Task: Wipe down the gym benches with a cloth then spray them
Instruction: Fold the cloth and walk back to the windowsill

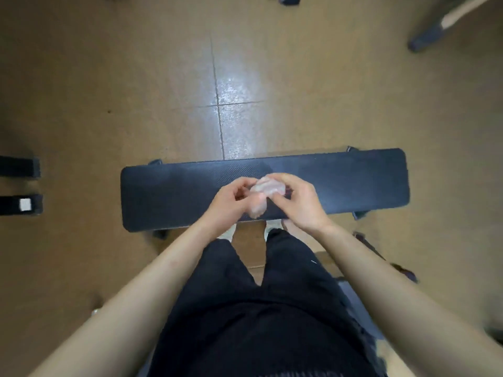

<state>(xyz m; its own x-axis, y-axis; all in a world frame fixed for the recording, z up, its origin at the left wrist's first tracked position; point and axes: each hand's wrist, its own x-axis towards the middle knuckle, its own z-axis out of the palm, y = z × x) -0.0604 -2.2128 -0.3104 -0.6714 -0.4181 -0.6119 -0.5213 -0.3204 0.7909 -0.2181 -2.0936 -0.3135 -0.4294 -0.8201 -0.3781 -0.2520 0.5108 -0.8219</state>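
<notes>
Both bare forearms reach forward, wrists bent inward, so the hands meet over the middle of the long black padded counter, nearer its front edge. The left hand curls its fingers, its grip pinching the left side of a small crumpled pale pink cloth; the right hand arches over the top, its grip pinching the right side. The cloth is soft, bunched and blurred. The counter's cover shows a fine woven texture and rounded corners.
</notes>
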